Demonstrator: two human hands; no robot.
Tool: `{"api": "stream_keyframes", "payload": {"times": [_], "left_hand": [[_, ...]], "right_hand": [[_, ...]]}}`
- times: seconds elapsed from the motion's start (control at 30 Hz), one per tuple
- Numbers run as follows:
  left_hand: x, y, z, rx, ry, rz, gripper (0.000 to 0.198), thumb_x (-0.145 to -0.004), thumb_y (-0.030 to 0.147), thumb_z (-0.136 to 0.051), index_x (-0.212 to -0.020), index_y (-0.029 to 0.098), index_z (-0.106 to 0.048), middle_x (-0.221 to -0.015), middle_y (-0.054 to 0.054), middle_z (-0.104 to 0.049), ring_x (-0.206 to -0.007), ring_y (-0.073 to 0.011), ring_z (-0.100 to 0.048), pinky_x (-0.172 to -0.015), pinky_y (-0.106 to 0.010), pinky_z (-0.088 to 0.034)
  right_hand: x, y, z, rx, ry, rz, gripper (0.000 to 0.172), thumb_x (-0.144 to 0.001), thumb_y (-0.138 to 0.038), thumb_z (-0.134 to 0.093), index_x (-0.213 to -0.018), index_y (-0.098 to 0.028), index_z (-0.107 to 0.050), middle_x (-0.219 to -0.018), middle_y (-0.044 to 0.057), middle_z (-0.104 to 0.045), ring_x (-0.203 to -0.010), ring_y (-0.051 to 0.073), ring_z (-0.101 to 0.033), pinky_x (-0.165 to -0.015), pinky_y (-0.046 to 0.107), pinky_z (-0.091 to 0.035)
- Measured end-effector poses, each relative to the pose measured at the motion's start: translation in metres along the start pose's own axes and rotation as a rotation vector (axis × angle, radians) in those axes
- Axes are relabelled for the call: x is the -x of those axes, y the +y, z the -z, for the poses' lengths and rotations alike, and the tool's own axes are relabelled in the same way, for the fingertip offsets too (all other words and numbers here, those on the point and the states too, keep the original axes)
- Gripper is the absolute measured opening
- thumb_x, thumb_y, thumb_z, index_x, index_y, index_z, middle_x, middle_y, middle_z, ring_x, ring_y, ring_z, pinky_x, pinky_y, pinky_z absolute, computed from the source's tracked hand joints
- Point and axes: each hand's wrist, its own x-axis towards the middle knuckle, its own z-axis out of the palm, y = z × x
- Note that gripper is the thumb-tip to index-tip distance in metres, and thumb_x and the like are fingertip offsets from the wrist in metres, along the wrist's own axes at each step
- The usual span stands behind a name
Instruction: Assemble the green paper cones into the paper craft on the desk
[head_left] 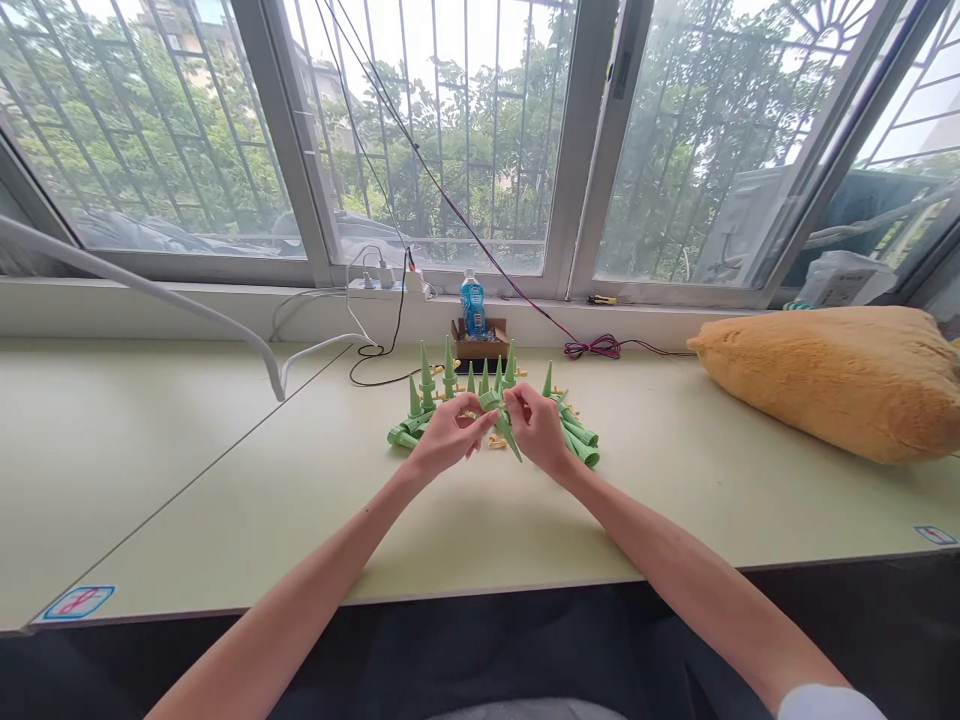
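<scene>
Between my two hands is a green cone-shaped spike (509,436), its tip pointing down and to the right. My left hand (452,432) grips its wide ribbed end between thumb and fingers. My right hand (535,425) is closed in a pinch at the same end; what its fingertips hold is too small to make out. Several green spikes (426,378) with yellow valves stand upright behind my hands. More green spikes (581,440) lie to the right of my right hand, and others (403,437) lie to the left. A small yellow valve (496,442) rests on the table below my hands.
Behind the spikes, a blue-labelled bottle (472,304) stands at a small cardboard box (480,346). A coiled red and black cable (594,346) lies right of it. An orange plush cushion (832,380) occupies the right side. A white tube (187,305) arches over the table (300,530) at left.
</scene>
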Motion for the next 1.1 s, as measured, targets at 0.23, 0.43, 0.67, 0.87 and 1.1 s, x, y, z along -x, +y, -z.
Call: {"api": "stream_keyframes", "payload": {"times": [0.23, 0.43, 0.67, 0.87, 1.1], "left_hand": [[-0.002, -0.006, -0.001, -0.063, 0.057, -0.072, 0.042, -0.073, 0.049, -0.068, -0.099, 0.02, -0.054, -0.09, -0.003, -0.061, -0.048, -0.0069, -0.052, -0.04, -0.021, -0.041], [-0.002, -0.01, -0.002, -0.135, 0.11, -0.149, 0.039, -0.076, 0.049, -0.066, -0.102, 0.023, -0.055, -0.089, -0.001, -0.059, -0.049, -0.0064, -0.051, -0.045, -0.022, -0.045], [-0.002, -0.008, -0.005, -0.134, 0.119, -0.154, 0.039, -0.077, 0.051, -0.064, -0.102, 0.023, -0.053, -0.086, 0.0, -0.057, -0.047, -0.0052, -0.049, -0.043, -0.02, -0.044], [-0.002, 0.002, -0.002, 0.018, 0.031, -0.058, 0.048, -0.073, 0.053, -0.069, -0.102, 0.022, -0.048, -0.086, -0.001, -0.059, -0.046, -0.0068, -0.053, -0.038, -0.02, -0.04], [-0.004, 0.004, -0.002, 0.175, -0.015, 0.072, 0.048, -0.075, 0.057, -0.066, -0.098, 0.02, -0.046, -0.074, 0.0, -0.06, -0.044, -0.008, -0.051, -0.036, -0.019, -0.036]], "right_hand": [[0.0, -0.001, 0.0, 0.019, -0.017, -0.002, 0.031, -0.094, -0.038, -0.042, -0.07, -0.019, -0.049, -0.054, -0.005, -0.042, -0.047, 0.009, -0.035, -0.051, 0.022, -0.031], [0.001, -0.003, -0.001, 0.019, -0.01, 0.004, 0.031, -0.093, -0.036, -0.042, -0.068, -0.02, -0.047, -0.052, -0.005, -0.04, -0.047, 0.009, -0.033, -0.051, 0.022, -0.03], [0.001, -0.005, 0.0, 0.028, -0.002, -0.016, 0.031, -0.094, -0.037, -0.041, -0.069, -0.02, -0.047, -0.052, -0.005, -0.041, -0.047, 0.01, -0.035, -0.051, 0.022, -0.031], [0.002, -0.008, 0.0, 0.007, 0.019, -0.022, 0.031, -0.095, -0.038, -0.04, -0.071, -0.02, -0.046, -0.053, -0.005, -0.041, -0.047, 0.01, -0.034, -0.051, 0.022, -0.03], [0.001, -0.008, 0.002, -0.014, 0.086, -0.032, 0.032, -0.096, -0.042, -0.038, -0.074, -0.02, -0.046, -0.055, -0.005, -0.04, -0.047, 0.009, -0.033, -0.049, 0.022, -0.029]]}}
